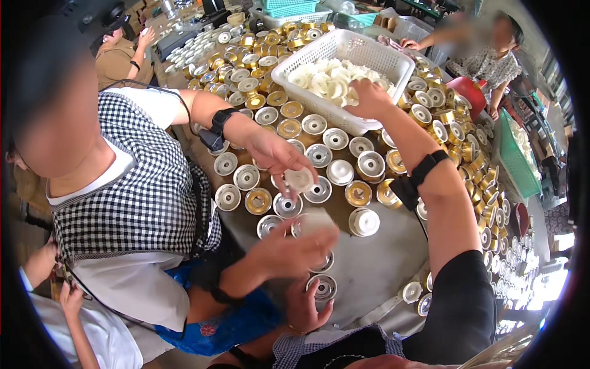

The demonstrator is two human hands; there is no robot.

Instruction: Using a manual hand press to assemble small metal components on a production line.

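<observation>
My right hand (370, 99) reaches over the near rim of a white perforated basket (344, 118), its fingers bent down at a heap of thin white disc-like pieces (326, 79). What is between those fingertips is hidden. Low in the middle, my left hand (305, 309) has its thumb and fingers around a round metal part (322, 287) with a white ring and a hole at its centre. Just beyond it, a co-worker's hand (270, 251) is smeared by motion. That person's other hand (279, 154) holds a whitish disc (299, 180).
Many gold and silver round parts (258, 201) cover the grey table (369, 277). A stacked white part (364, 222) stands near its middle. Green baskets (519, 157) are at the right and back. The co-worker in a checked apron (144, 184) leans in from the left; others sit farther off.
</observation>
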